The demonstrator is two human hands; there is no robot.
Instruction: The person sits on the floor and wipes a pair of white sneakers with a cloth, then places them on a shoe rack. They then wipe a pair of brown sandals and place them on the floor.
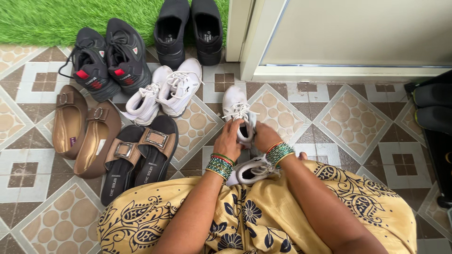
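White laced sneaker (238, 113), gripped by left hand (229, 139), right hand (264, 137)

A patterned tile floor (348, 117) in brown, cream and grey carries the footwear. At ten o'clock sit black sports shoes (106, 59); at twelve, black slip-ons (188, 30) partly on a green grass mat (56, 19). White sneakers (165, 91) rest just left of centre. At nine lie brown buckled flats (82, 129), with black-and-tan sandals (139, 157) just beside them.
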